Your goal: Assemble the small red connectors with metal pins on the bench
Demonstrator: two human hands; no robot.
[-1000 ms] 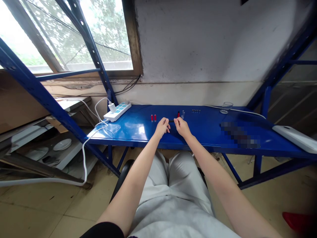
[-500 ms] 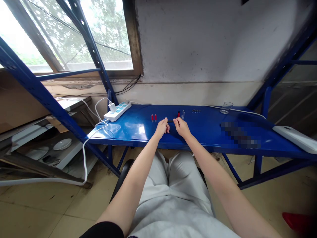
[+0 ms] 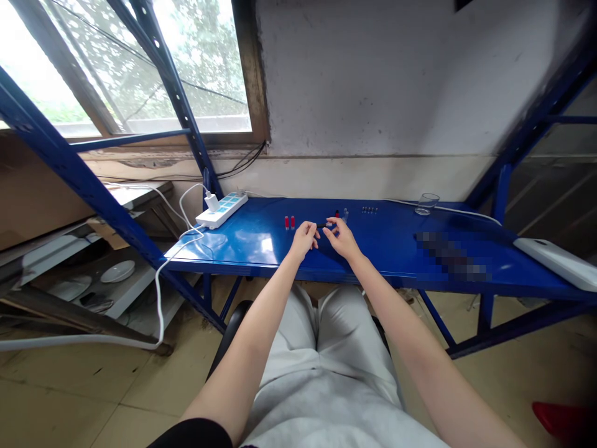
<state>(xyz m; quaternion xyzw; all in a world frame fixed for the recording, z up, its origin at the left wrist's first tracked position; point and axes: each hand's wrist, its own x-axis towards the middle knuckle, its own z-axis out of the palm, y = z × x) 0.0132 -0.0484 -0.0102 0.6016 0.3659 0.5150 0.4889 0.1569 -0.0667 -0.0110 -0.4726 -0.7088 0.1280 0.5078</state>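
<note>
A thin dark stick [image 3: 321,225], with a paler piece at its right end, spans the gap between my hands above the table. My left hand [image 3: 305,239] is closed on its left end. My right hand [image 3: 342,238] has thumb and forefinger around the paler right end, loosely spaced. Two small red tubes [image 3: 290,222] with pale ends stand side by side left of my left hand. Just behind my right hand are a red-and-black piece [image 3: 336,214], partly hidden, and small clear tubes [image 3: 345,215]. The stick's exact kind is too small to tell.
Several tiny metallic pieces [image 3: 370,210] lie in a row on the blue table [image 3: 382,249]. A clear glass [image 3: 426,204] stands back right, near a blurred dark object [image 3: 452,255] and a white device [image 3: 557,262]. A power strip [image 3: 222,210] with cables lies left.
The fingers of my right hand have loosened and spread, uncovering the stick's paler right end. My left hand has kept its hold and place.
</note>
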